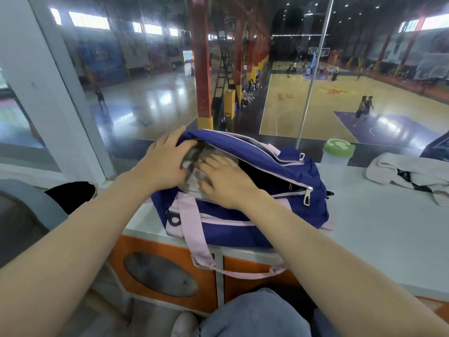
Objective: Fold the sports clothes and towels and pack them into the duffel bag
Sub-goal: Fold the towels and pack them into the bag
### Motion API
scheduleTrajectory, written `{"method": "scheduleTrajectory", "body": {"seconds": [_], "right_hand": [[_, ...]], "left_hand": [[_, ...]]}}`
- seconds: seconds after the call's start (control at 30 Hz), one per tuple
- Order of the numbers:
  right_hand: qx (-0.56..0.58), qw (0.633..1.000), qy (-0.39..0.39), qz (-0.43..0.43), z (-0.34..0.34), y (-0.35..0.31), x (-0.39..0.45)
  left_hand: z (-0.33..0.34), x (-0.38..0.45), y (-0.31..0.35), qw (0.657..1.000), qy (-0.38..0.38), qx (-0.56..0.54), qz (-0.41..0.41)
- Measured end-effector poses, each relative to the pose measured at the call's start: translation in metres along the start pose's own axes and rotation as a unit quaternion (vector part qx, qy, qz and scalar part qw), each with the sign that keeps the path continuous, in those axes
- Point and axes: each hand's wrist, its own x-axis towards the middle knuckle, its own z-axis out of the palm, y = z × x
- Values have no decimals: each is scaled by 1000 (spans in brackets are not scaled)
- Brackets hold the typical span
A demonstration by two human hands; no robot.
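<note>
A navy duffel bag [255,215] with pink straps lies unzipped on a grey counter [379,229]. A grey patterned garment [194,164] sits in the bag's open mouth at its left end. My left hand [162,164] lies over the garment's left side and the bag's left end, fingers fairly straight. My right hand [223,178] presses flat on the garment with spread fingers. Most of the garment is hidden under the two hands. On the counter to the right lies a crumpled pale towel [413,173] with something dark in it.
A translucent bottle with a green lid [336,152] stands behind the bag to the right. A glass pane runs along the counter's far edge, overlooking a sports hall. A black object [70,195] lies left of the bag. Orange cabinet fronts [170,271] sit below the counter.
</note>
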Motion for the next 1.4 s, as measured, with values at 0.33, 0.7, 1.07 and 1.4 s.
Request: {"method": "scheduleTrajectory", "body": {"seconds": [0.33,0.7,1.07,1.4], "right_hand": [[67,986,143,52,-29,44,-118],[50,931,248,263,-44,176,-253],[-48,797,199,569,-29,313,-317],[-103,762,6,640,-18,351,-316]], "left_hand": [[18,-8,102,983,138,-39,112],[50,14,284,953,111,-251,127],[100,-5,355,949,-45,-252,186],[110,0,350,945,-103,-260,168]]}}
